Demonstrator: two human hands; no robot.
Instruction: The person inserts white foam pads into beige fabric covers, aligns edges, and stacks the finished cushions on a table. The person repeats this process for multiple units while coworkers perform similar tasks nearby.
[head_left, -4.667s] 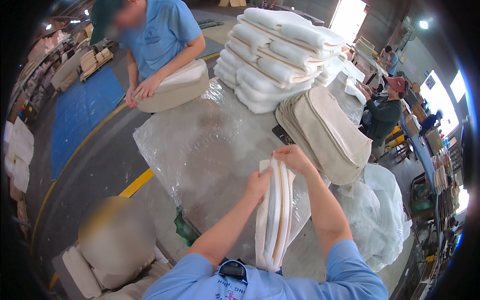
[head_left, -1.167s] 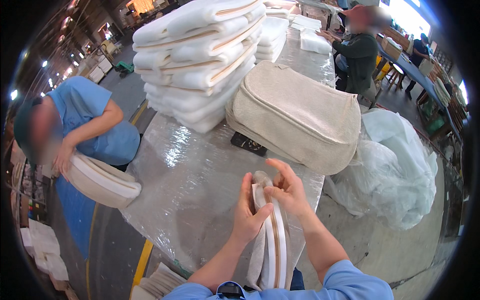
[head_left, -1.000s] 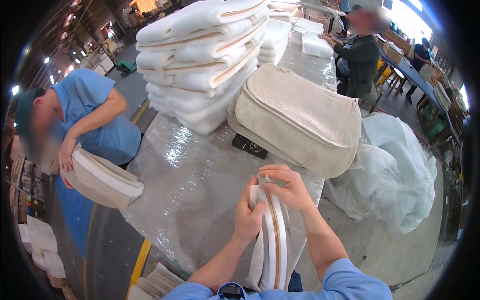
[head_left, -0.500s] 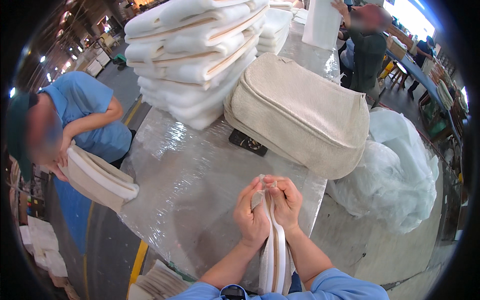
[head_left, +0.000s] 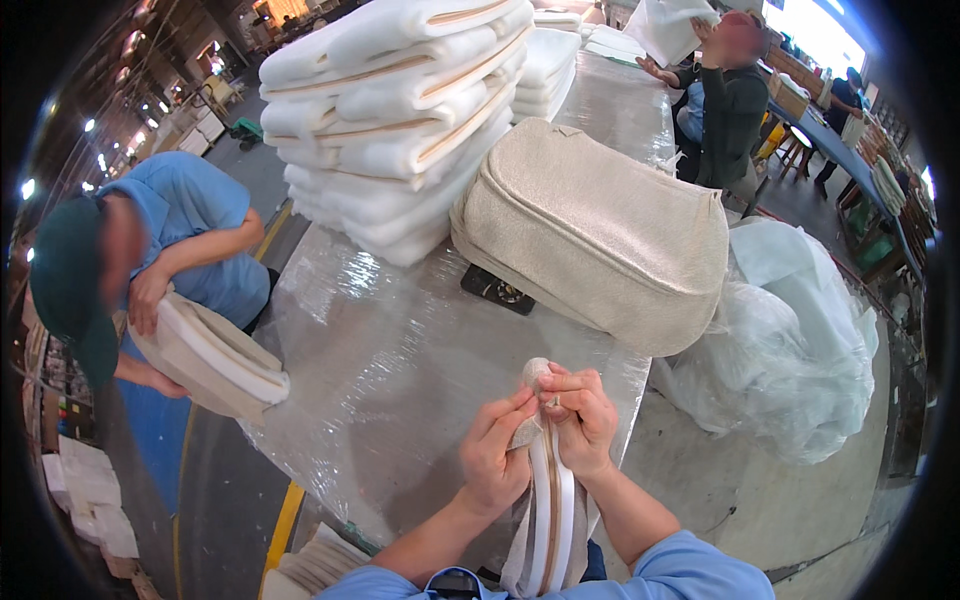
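Observation:
A cushion [head_left: 563, 500] stands on edge close to my body, its white padding and a tan strip showing between flaps of beige fabric. My left hand [head_left: 495, 460] is closed on the fabric at its left side, fingertips near the far end. With thumb and fingers, my right hand [head_left: 585, 420] pinches the fabric at that end, on the right. A rounded beige fabric corner [head_left: 537, 372] pokes up between both hands. Beyond them, a pile of beige fabric covers [head_left: 600, 220] lies on the plastic-covered table [head_left: 400, 370].
A tall stack of folded white padding [head_left: 400, 120] rises behind. A flat black object [head_left: 497, 290] lies beside the covers. Crumpled clear plastic [head_left: 790, 350] bulges off the table's right side. At left, a person [head_left: 190, 230] handles a similar cushion; another [head_left: 725, 120] lifts a white sheet [head_left: 665, 28].
My fingertips have moved apart, and the fabric corner now stands up between them. The left person's cushion has shifted right. At the far right, the white sheet has been raised and tilted.

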